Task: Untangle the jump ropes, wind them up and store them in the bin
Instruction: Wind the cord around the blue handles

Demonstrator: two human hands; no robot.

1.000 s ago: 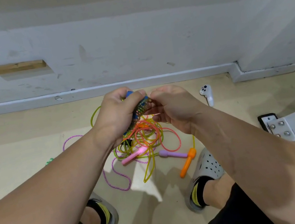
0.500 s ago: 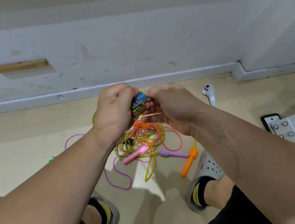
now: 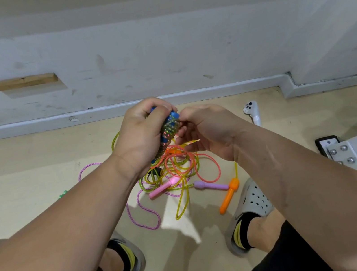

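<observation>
Head view: a wound bundle of speckled rope on blue handles is gripped in the left hand above the floor. Its near end is pinched by the curled right hand. Below, a tangle of pink, orange and yellow ropes is spread on the floor.

1.0 s ago: left hand gripped the wound bundle with its rope-wrapped length in view between the 2 hands. 0.5 s ago: hands drawn closer together, bundle mostly covered, only its blue handle end and a short wrapped patch visible. Now: hands slightly parted again, more of the wrapped length exposed, blue handle end just beside the knuckles of the right hand. The yellow-orange strand pinched under the right fingers sticks out a little further to the right than before.
</observation>
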